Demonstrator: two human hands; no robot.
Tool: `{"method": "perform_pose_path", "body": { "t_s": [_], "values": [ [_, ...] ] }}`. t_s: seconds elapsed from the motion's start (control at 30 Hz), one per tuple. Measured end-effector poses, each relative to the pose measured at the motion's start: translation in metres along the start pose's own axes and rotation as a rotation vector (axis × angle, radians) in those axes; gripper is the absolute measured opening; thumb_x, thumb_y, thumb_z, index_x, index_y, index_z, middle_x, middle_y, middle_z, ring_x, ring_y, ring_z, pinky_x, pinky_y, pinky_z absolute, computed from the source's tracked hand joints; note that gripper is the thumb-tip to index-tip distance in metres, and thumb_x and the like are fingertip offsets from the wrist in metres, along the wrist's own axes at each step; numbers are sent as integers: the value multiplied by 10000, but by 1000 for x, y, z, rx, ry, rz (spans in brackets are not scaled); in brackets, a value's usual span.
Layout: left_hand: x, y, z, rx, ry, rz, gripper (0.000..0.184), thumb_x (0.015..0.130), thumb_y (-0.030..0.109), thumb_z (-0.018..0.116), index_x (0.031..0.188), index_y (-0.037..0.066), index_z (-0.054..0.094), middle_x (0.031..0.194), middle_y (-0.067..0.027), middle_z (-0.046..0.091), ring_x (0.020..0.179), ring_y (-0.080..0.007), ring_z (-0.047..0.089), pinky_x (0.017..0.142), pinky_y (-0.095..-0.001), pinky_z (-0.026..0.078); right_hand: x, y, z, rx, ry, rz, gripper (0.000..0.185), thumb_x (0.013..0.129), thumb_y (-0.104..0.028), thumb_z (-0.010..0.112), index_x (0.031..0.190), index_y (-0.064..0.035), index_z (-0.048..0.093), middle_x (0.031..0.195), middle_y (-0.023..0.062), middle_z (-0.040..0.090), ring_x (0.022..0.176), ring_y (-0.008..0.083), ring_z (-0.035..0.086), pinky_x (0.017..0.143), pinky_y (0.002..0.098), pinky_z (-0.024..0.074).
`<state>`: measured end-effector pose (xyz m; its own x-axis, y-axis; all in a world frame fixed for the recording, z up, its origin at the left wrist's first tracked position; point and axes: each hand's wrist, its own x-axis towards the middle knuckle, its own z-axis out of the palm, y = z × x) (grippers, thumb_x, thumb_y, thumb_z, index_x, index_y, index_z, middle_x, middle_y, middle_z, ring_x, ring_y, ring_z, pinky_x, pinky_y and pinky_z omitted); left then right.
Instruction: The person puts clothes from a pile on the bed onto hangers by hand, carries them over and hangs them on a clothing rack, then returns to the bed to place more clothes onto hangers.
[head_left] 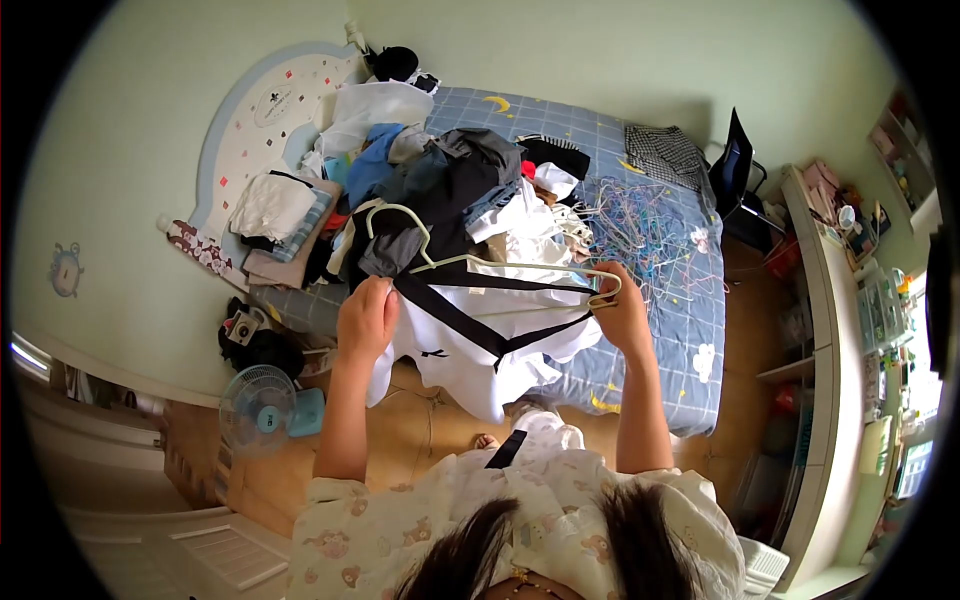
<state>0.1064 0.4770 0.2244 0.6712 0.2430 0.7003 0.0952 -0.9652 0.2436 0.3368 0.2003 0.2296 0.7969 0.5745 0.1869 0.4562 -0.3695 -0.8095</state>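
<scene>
A white shirt (471,375) with a wide black band along its V-shaped neckline hangs between my two hands, above the near side of the bed. My left hand (368,315) is closed on the shirt's left shoulder. On the other side, my right hand (622,308) is closed around the end of a pale hanger (520,264), close to the shirt's right shoulder. The hanger lies across the top of the neckline, its hook pointing up and to the left. A small black bow shows on the shirt front.
Heaped clothes (440,175) cover the middle of the bed (680,370). Right of them lies a tangle of wire hangers (640,235). Folded clothes (275,210) are stacked by the headboard (225,150). A fan (258,412) stands at lower left; a black chair (738,175) is beyond the bed.
</scene>
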Motion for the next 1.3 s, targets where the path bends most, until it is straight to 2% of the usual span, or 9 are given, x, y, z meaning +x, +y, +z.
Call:
{"method": "perform_pose_path", "body": {
  "t_s": [0.13, 0.3, 0.43, 0.73, 0.83, 1.0, 1.13, 1.2, 1.3],
  "values": [
    [-8, 12, -21, -53, -48, 29, 182, 857, 53, 527, 1029, -4, 546, 820, -152, 582, 735, -354, 583, 626, -416, 479, -32, -11, -5, -421, 12, -81, 247, 775, -49, 577, 997, -130, 508, 720, 172, 612, 704, 411, 582, 605, 472, 451],
    [-10, 25, -36, -146, -51, 139, 252, 829, 29, 539, 1079, 9, 560, 798, -131, 595, 682, -329, 594, 598, -395, 493, -42, -17, -18, -567, -139, 41, 203, 807, -91, 559, 997, -151, 523, 775, 178, 639, 786, 412, 601, 640, 506, 450],
    [-10, 15, -47, -97, -31, 320, 297, 763, 2, 580, 1060, 16, 571, 736, -79, 589, 612, -266, 590, 512, -353, 479, -31, 4, -41, 59, -355, -21, 277, 754, 50, 570, 1012, -46, 541, 721, 6, 537, 657, 76, 442, 546, 253, 377],
    [-5, 11, -52, 59, -42, 467, 260, 755, 31, 644, 1006, 62, 583, 665, -21, 538, 560, -189, 573, 455, -302, 456, -42, -37, -74, 41, -257, 21, 290, 729, 81, 494, 986, -39, 555, 584, -40, 383, 532, 56, 322, 477, 255, 256],
    [-5, 35, -49, 126, -148, 254, 209, 814, 84, 617, 1012, 36, 574, 823, -88, 627, 677, -282, 623, 564, -356, 503, -53, -67, -70, 87, -86, 126, 284, 730, 76, 480, 985, -32, 545, 527, -36, 403, 471, 54, 307, 440, 259, 204],
    [8, 82, -41, -36, -97, 26, 168, 865, 107, 595, 1023, 55, 573, 864, -113, 635, 736, -312, 630, 611, -373, 505, -79, -125, -44, 64, 59, -37, 263, 738, 17, 511, 995, -37, 519, 495, 52, 472, 437, 142, 432, 441, 327, 330],
    [22, 86, -37, -261, 73, 35, 170, 874, 97, 584, 1033, 38, 577, 839, -127, 616, 737, -318, 621, 624, -376, 493, -97, -134, -30, -95, -280, -350, 280, 821, -55, 564, 1089, -82, 487, 557, 91, 543, 531, 299, 556, 523, 374, 424],
    [29, 78, -41, -320, 122, 9, 182, 871, 87, 586, 1043, 30, 581, 822, -131, 607, 724, -319, 616, 615, -372, 486, -98, -136, -58, 1, -430, -261, 319, 823, -83, 637, 1125, -112, 540, 694, 46, 638, 638, 241, 625, 593, 352, 475],
    [42, 73, -54, -330, 129, 90, 189, 853, 52, 591, 1039, 24, 584, 778, -111, 582, 663, -291, 594, 588, -349, 470, -78, -131, -86, -373, 301, -513, 399, 797, -90, 675, 1178, -105, 555, 1030, 91, 634, 1007, 269, 587, 842, 394, 469]
  ]
}}
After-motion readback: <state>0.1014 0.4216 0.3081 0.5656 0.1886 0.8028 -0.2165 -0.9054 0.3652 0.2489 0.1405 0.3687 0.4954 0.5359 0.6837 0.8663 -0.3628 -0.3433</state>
